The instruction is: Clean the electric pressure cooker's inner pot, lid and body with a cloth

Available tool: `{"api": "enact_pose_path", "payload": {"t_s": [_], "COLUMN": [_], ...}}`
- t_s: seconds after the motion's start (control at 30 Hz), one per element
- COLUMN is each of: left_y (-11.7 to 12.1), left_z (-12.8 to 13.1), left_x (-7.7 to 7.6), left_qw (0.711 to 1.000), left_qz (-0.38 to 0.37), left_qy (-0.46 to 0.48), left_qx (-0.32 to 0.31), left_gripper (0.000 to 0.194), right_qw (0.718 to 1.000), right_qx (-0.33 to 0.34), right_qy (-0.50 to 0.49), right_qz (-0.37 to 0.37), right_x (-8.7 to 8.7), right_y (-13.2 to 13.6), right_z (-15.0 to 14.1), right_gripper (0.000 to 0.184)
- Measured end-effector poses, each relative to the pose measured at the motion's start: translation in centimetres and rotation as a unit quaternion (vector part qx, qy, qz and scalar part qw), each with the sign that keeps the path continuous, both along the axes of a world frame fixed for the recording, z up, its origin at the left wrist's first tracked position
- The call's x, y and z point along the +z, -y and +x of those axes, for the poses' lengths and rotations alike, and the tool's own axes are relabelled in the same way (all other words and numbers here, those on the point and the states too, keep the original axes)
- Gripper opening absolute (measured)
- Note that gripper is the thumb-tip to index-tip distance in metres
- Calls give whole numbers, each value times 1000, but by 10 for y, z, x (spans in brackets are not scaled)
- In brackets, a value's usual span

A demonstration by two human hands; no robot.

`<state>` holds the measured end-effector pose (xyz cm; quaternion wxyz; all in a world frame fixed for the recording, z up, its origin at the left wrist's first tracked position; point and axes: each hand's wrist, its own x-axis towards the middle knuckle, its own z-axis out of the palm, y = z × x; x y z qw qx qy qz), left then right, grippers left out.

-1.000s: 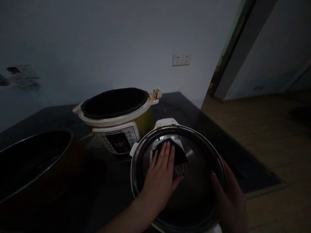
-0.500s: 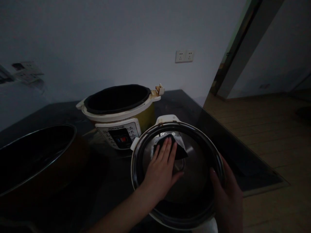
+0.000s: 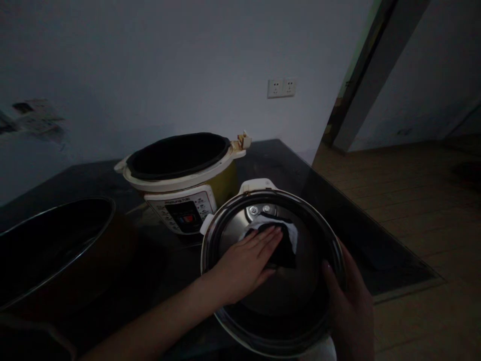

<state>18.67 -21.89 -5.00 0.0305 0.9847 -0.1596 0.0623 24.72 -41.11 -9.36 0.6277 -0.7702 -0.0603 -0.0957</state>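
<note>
Tight on the left, open on the right

The cooker [image 3: 186, 179] and dark pot [image 3: 108, 245] block the lid's [image 3: 293, 306] far-left and left sides; past the right hand [image 3: 351, 303] on its rim, bare counter [image 3: 383, 260] offers passage.

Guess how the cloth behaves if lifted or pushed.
The cloth is probably floppy, given its crumpled white edge. It seems thin beneath the left hand, so likely light. It may slide on the lid, whose metal looks smooth.

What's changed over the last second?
The left hand and the cloth under it have slid right and slightly nearer the person across the lid, baring more of the round fittings. The right hand still holds the lid's rim; the cooker stands as before.
</note>
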Motion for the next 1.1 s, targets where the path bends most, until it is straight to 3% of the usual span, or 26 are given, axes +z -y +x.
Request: {"api": "enact_pose_path", "payload": {"t_s": [0.07,0.2,0.4,0.47,0.67,0.8,0.93,1.1], "left_y": [7,29,38,36,47,53,44,30], "left_z": [12,29,30,24,-3,-19,-40,-72], "left_x": [-1,-7,-12,-13,-4,0,-16,-35], "left_qw": [1000,994,992,995,992,981,981,993], "left_qz": [18,43,33,19,-76,-118,-88,17], "left_qy": [23,67,72,51,-72,-129,-134,-105], "left_qx": [1,72,101,81,-70,-89,-109,-56], "left_gripper": [70,73,77,78,64,66,70,47], "right_qw": [1000,1000,1000,1000,1000,999,997,995], "right_qx": [8,11,4,2,-6,-15,-22,-15], "right_qy": [9,21,-2,-5,-13,-32,-53,-62], "right_qz": [-2,-14,-6,1,17,35,50,71], "right_x": [-1,-3,-4,-4,-5,-6,-8,-7], "right_y": [0,1,0,-2,-5,-4,-4,-7], "right_z": [0,-1,-2,-1,-1,-3,-4,-4], "right_gripper": [54,53,51,50,54,55,55,50]}}
